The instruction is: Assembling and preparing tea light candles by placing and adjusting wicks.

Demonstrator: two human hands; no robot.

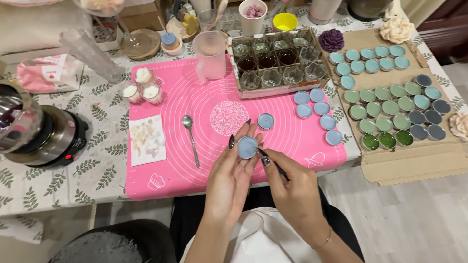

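The left hand, palm up, is gripping a blue round tin; the right hand is pinching a thin dark tool near the table's front edge.

Small round pale-blue wax tin sits in left hand | right hand just right | pink silicone mat beneath | metal spoon lies left on mat
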